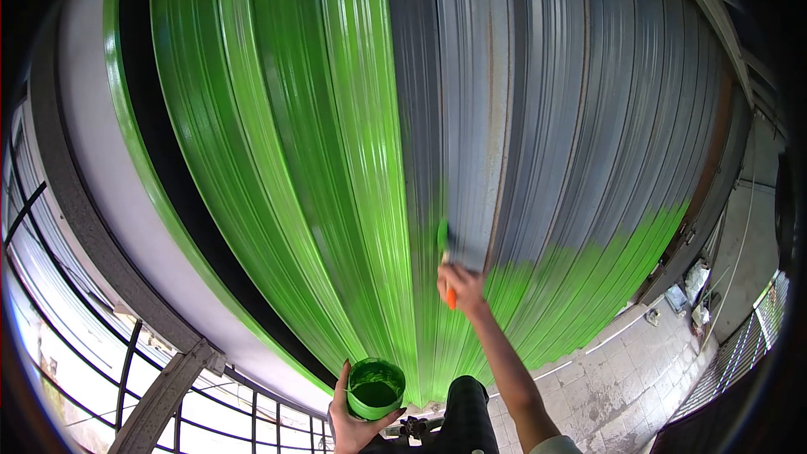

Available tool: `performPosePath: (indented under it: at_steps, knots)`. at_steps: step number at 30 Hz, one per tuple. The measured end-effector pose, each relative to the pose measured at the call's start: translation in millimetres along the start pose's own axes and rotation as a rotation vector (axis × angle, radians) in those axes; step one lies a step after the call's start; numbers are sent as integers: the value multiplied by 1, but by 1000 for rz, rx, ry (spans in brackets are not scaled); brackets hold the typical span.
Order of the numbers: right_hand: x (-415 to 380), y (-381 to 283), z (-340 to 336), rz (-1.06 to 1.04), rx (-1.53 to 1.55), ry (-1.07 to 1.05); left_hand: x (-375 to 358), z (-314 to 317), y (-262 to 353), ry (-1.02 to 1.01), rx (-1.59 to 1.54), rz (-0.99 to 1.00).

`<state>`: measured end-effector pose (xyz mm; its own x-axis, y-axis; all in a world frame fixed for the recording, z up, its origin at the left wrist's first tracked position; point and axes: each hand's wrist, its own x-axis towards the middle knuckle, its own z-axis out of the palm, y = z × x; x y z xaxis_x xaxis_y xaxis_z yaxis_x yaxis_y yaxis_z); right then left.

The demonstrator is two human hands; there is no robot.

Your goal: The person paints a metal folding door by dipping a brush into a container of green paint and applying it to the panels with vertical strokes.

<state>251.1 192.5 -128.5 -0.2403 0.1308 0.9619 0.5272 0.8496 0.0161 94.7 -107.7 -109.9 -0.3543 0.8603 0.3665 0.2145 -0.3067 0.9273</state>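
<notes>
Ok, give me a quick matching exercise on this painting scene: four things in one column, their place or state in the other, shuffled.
Things:
1. paintbrush
2. paint cup
3. left part of the shutter
4. upper right part of the shutter

States:
A. bare grey metal with rust streaks
B. held in the left hand, green paint inside
C. already coated green
D. held in the right hand, bristles against the shutter

Pairs: 1-D, 2-B, 3-C, 4-A

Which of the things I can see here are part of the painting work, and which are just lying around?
In use:
- orange-handled paintbrush in right hand
- green paint tub in left hand
- corrugated metal shutter, part green, part grey

Lying about:
- small clutter on paved ground
- metal window grille
</notes>
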Motion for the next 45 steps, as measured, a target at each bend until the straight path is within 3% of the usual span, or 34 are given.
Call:
performPosePath:
  at_steps: [4,9,11,13,20,21,26,28,31,34,37,42,45]
  knots:
    - [-99,-14,15,141,37,-309,0,2,3,-1,-9,-2]
    - [-77,-7,12,241,149,-535,-4,-1,3,6,-12,9]
    - [-32,0,10,66,36,-372,1,-1,4,8,-11,31]
    - [30,13,4,328,-3,-823,-2,-1,7,5,9,37]
    - [149,0,-46,-98,-22,164,-7,-3,5,-16,57,57]
    - [139,7,-42,-148,-31,194,-7,-2,6,-17,63,60]
    - [4,0,-8,-63,-86,-78,-5,-2,2,-18,38,56]
    - [-72,3,15,53,32,-245,-3,-1,3,-23,60,66]
    - [-109,-9,3,145,31,-479,-5,-3,6,-29,57,57]
    - [-100,-14,-5,406,289,-201,-4,-5,2,-32,60,55]
    - [-54,-37,-27,1102,927,73,-1,-8,-1,-3,111,81]
    - [55,-97,-123,1317,1319,305,5,-19,5,-2,334,174]
    - [65,-124,-158,1142,1402,140,11,-21,14,15,466,283]
